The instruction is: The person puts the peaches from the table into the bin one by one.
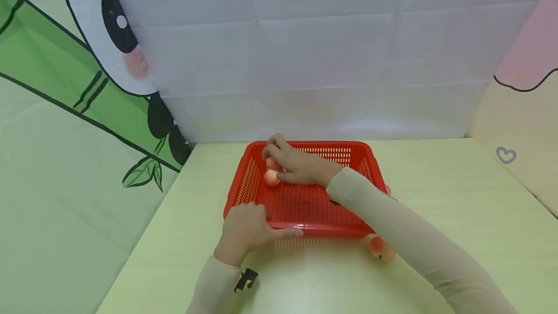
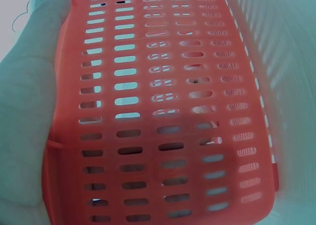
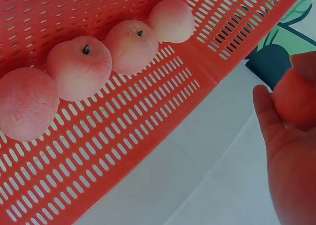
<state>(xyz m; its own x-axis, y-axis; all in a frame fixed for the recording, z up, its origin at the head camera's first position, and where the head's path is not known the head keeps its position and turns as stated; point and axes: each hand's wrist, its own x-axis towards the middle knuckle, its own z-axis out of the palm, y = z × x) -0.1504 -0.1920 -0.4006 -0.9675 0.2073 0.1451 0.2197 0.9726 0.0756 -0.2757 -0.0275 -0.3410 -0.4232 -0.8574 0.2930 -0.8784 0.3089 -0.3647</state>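
A red plastic basket (image 1: pixel 305 229) with slotted walls stands on the table. My left hand (image 1: pixel 246 229) grips its rim at the near left corner, the thumb lying along the front edge. In the left wrist view, the left hand (image 2: pixel 27 106) is beside the slotted wall. My right hand (image 1: pixel 298 163) reaches over the basket's far left part. The right wrist view shows this right hand (image 3: pixel 291 156) holding a red apple (image 3: pixel 296 99), partly cut off by the frame. Several apples (image 3: pixel 79 69) lie in a row inside the basket. One apple (image 1: pixel 272 178) shows below the right hand.
Outside the basket, an apple (image 1: pixel 381 251) lies at its near right corner, partly behind the right sleeve. A sliver of another apple (image 1: pixel 388 189) shows by the right side. A printed cloth (image 1: pixel 305 62) hangs behind the pale table (image 1: pixel 436 183).
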